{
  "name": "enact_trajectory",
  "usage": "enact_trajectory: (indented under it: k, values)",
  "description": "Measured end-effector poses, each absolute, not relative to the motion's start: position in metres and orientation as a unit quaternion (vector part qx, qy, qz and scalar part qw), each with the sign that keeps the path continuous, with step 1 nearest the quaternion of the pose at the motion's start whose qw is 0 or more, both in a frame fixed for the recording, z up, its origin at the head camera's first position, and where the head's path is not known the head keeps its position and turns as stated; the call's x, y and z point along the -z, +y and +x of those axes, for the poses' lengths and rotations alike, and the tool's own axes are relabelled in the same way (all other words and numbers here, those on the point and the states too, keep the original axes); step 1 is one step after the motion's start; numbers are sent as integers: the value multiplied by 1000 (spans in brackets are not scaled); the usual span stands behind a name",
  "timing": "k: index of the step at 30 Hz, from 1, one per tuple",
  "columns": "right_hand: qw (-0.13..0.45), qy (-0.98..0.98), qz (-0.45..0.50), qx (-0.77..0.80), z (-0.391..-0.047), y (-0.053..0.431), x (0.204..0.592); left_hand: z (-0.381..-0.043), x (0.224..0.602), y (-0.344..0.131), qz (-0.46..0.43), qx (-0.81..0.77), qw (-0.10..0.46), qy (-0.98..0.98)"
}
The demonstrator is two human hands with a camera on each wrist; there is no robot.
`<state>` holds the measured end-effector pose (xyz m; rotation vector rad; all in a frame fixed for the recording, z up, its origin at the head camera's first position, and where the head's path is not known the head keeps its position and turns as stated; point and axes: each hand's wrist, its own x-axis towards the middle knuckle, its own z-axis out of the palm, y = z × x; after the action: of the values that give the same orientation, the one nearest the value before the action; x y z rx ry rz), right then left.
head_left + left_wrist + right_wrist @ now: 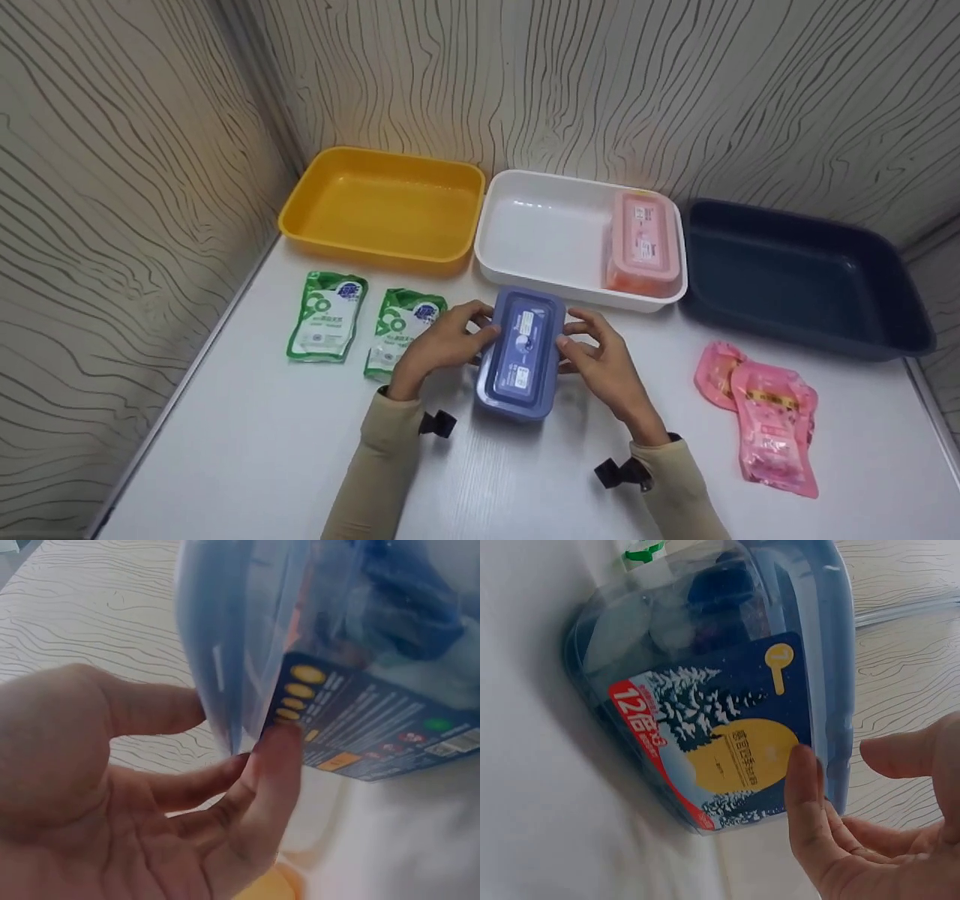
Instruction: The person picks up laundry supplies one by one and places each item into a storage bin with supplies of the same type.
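Note:
Between my two hands is a blue-lidded plastic box [521, 352], with see-through walls and blue and pale contents. My left hand [454, 337] grips its left side, thumb by the lid's edge and fingers under the rim. In the left wrist view those fingers [277, 765] press a dark label with printed text. On the opposite side my right hand [600, 360] holds the box, its thumb near the lid's edge. The right wrist view shows its fingertips [804, 772] against a snowy-tree label [712, 735] on the wall.
Along the wall stand a yellow tray [382, 259], a white tray [540, 281] holding a pink-lidded box [645, 240], and a dark blue tray [810, 330]. Green-and-white pouches [328, 319] lie left, one partly behind my left hand. Pink pouches [776, 427] overlap at right.

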<state>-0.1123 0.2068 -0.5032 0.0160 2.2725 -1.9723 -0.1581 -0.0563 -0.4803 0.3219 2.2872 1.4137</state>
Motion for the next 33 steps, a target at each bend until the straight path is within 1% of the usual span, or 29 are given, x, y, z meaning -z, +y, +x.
enact_trajectory:
  k: [5,13,26,33]
  values:
    - [74,747,15,660,-111,205,503,-158,479,-59,117,-538,250,797]
    - [95,746,21,658,-108,204,503,-159,479,-61,111,-546,259,789]
    - [191,727,-4,660,-106,208,500,-159,479,-63,91,-552,291,776]
    - [202,729,-3,654,-106,207,498,-161,482,-63,80,-537,303,784]
